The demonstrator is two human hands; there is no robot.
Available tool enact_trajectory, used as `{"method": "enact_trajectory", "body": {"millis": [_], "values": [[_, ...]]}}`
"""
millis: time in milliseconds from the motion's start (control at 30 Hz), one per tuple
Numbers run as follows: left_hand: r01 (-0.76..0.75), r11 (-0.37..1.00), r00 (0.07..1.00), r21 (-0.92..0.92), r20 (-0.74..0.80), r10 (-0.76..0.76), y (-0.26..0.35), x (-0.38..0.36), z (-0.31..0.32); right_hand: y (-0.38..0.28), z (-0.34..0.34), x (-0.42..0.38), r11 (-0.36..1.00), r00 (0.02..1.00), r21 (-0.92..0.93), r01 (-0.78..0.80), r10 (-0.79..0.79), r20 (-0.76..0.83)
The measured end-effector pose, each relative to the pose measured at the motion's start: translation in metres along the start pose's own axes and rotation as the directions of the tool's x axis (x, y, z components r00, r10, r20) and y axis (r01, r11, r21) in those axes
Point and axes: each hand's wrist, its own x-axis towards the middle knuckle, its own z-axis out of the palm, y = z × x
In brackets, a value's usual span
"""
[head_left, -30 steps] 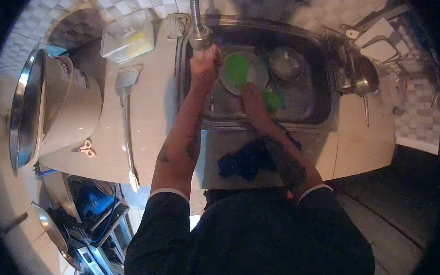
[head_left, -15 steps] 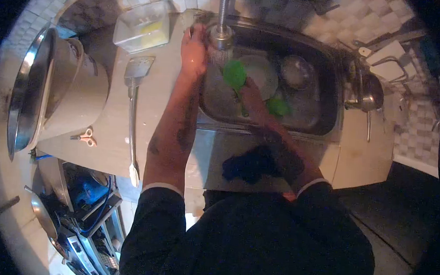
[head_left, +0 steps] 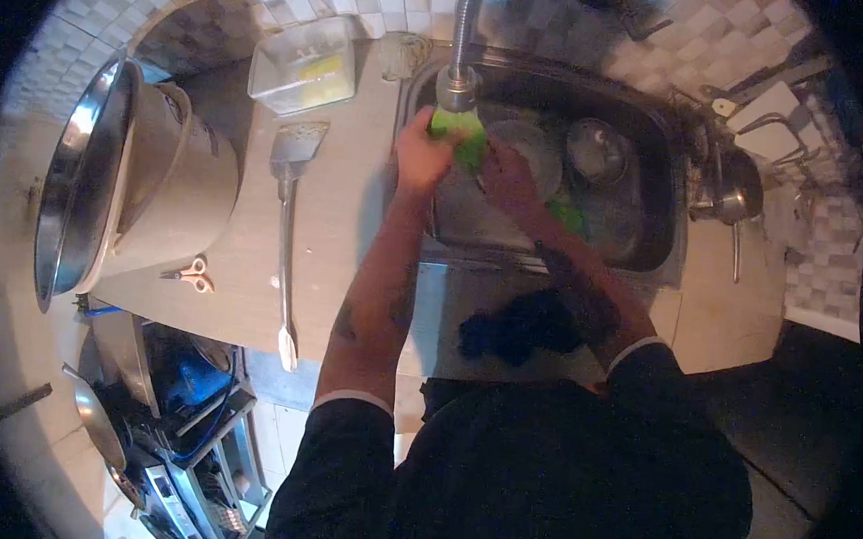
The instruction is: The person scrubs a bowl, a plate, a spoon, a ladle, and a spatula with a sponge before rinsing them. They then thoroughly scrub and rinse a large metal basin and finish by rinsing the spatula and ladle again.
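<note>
Under the metal faucet head [head_left: 457,87], a bright green leafy piece [head_left: 464,139] is held between my two hands over the sink [head_left: 680,204]. My left hand [head_left: 422,155] grips its left edge, fingers closed. On the other side my right hand [head_left: 509,176] pinches it from the lower right. Behind my right hand a round, pale plate or bowl [head_left: 540,150] lies in the basin. More green [head_left: 566,216] sits in the sink beside my right wrist. A round translucent item [head_left: 597,149] is farther right in the basin.
Left of the sink lie a spatula [head_left: 287,203], scissors [head_left: 193,274] and a clear container [head_left: 305,71] with something yellow. A large bucket [head_left: 187,188] with a metal bowl stands far left. A dark cloth [head_left: 516,328] hangs at the front edge; a metal pot [head_left: 740,188] is right.
My left hand has moved from the sink's left rim to the green leafy piece. That piece is now up under the faucet head, and my right hand has risen with it. The view has shifted slightly.
</note>
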Motion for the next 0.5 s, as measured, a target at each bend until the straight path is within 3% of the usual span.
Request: {"method": "enact_trajectory", "body": {"millis": [67,133,200,233,267,333,400,433,500], "values": [[0.027,0.999,1.0,-0.025,0.01,-0.027,-0.001,0.005,0.006,-0.007,-0.014,-0.005,0.999,0.999,0.044,-0.017,0.015,0.05],[0.052,0.998,0.998,0.046,-0.026,-0.051,0.001,0.004,0.016,-0.019,-0.019,-0.01,0.988,0.988,-0.025,0.152,-0.152,-0.009],[0.264,0.923,0.957,-0.279,-0.046,-0.287,-0.018,0.0,0.027,-0.024,-0.017,-0.009,0.974,0.975,-0.043,0.222,-0.223,-0.019],[0.35,0.832,0.917,-0.43,-0.025,-0.399,-0.024,-0.001,0.032,-0.022,-0.014,-0.004,0.977,0.977,-0.023,0.211,-0.212,-0.005],[0.421,0.662,0.879,-0.621,0.099,-0.466,-0.006,-0.005,0.026,-0.016,-0.01,0.0,0.98,0.98,-0.001,0.198,-0.198,0.012],[0.514,0.197,0.789,-0.835,0.37,-0.491,0.024,-0.018,0.007,0.051,0.024,0.028,0.877,0.891,-0.16,0.454,-0.452,0.051],[0.548,0.25,0.785,-0.798,0.388,-0.484,0.004,-0.019,0.003,0.056,0.016,0.032,0.895,0.881,-0.107,0.434,-0.396,0.26],[0.563,0.275,0.782,-0.78,0.395,-0.482,-0.005,-0.02,0.001,0.014,-0.02,0.025,0.965,0.866,-0.015,0.261,-0.227,0.446],[0.434,0.55,0.875,-0.714,0.19,-0.445,0.004,-0.027,0.01,-0.007,-0.041,0.021,0.995,0.72,0.093,-0.034,-0.041,0.693]]}}
